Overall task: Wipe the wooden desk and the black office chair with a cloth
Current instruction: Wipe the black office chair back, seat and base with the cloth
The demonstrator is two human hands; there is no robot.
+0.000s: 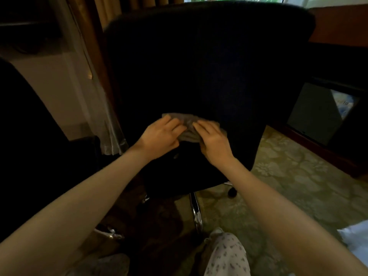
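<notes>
The black office chair [209,62] stands with its backrest filling the middle of the view. A crumpled grey cloth [188,121] lies against the lower part of the backrest. My left hand [161,135] rests on the cloth's left side, and my right hand [212,139] lies on its right side, fingers fairly straight and pressing it to the chair. The cloth bunches up between the two hands. The wooden desk [338,26] shows as a reddish-brown edge at the upper right, behind the chair.
A chrome chair leg [196,212] and a caster [232,192] stand on the patterned green carpet [288,176]. A dark cabinet [310,114] sits under the desk at right. Curtains [95,76] hang at left. My knee [225,253] is at the bottom.
</notes>
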